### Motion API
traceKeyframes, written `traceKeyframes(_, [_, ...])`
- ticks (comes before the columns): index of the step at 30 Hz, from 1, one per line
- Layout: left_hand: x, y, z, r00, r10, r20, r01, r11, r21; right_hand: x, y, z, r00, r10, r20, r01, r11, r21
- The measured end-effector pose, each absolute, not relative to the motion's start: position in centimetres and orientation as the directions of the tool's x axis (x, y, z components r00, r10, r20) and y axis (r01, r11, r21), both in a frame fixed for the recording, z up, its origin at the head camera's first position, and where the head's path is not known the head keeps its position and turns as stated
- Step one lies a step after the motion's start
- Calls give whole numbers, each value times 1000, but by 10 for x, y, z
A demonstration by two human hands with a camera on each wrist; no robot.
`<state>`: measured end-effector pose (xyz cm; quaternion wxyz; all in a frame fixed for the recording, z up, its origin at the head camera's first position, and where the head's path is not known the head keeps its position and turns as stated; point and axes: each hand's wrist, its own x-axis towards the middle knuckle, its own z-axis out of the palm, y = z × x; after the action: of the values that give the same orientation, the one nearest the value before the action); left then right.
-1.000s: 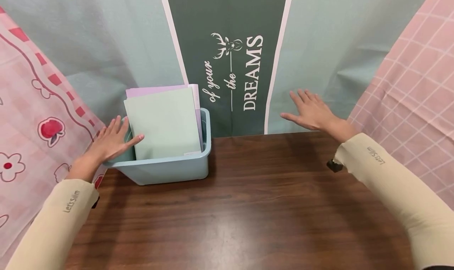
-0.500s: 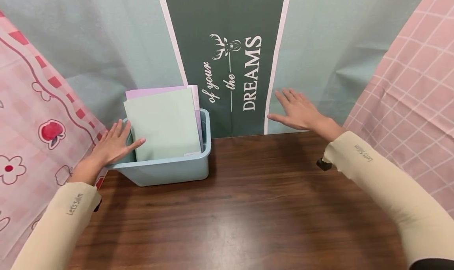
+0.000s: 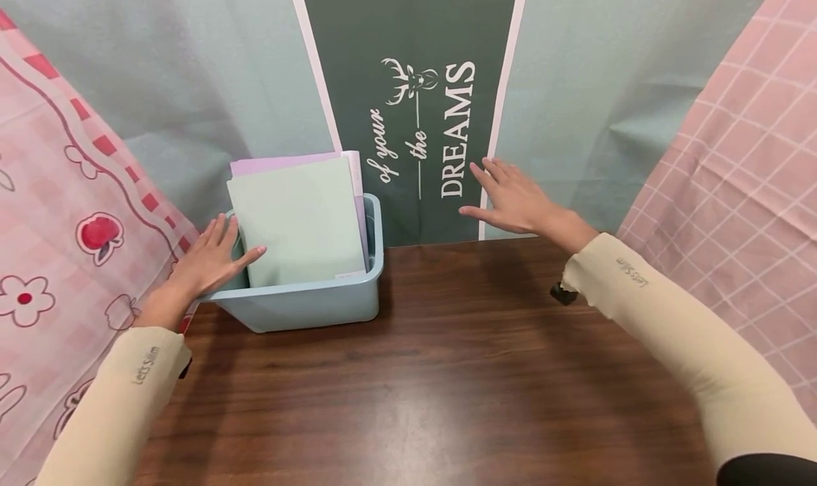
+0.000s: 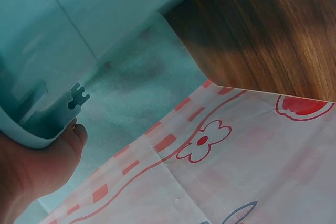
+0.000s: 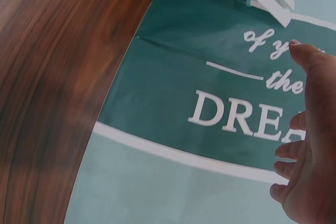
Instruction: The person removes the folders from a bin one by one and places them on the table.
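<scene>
A light blue plastic bin stands on the table at the left back. Upright in it lean a pale green folder and, behind that, a lilac folder. My left hand lies at the bin's left end, fingers straight and thumb spread; in the left wrist view, the hand touches the underside of the bin's rim. Apart from the bin, to its right, my right hand hovers with fingers extended and holds nothing. The right wrist view shows that hand before the lettered cloth.
The brown wooden table ends at a hanging grey-green cloth with a dark lettered band. Pink patterned cloth hangs at the left, pink checked cloth at the right.
My right hand has moved left, towards the bin, from in front of the pale cloth to the dark band's edge. The left hand and the bin have hardly moved.
</scene>
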<state>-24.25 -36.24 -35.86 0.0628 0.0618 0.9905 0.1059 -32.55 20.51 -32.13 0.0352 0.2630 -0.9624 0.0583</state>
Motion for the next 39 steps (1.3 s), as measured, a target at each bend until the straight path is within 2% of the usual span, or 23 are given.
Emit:
traceKeyframes(12, [-247, -360, -358, -985, 127, -116, 104, 977, 188, -327, 168, -324, -813, -567, 135, -580, 810, -87])
traceKeyframes(29, [-244, -357, -359, -988, 115, -105, 92, 976, 198, -327, 128, -334, -773, -617, 146, -634, 754, -172])
traceKeyframes(39, [-241, -358, -358, -989, 109, -102, 87, 977, 197, -324, 108, -339, -775, -616, 142, -631, 741, -229])
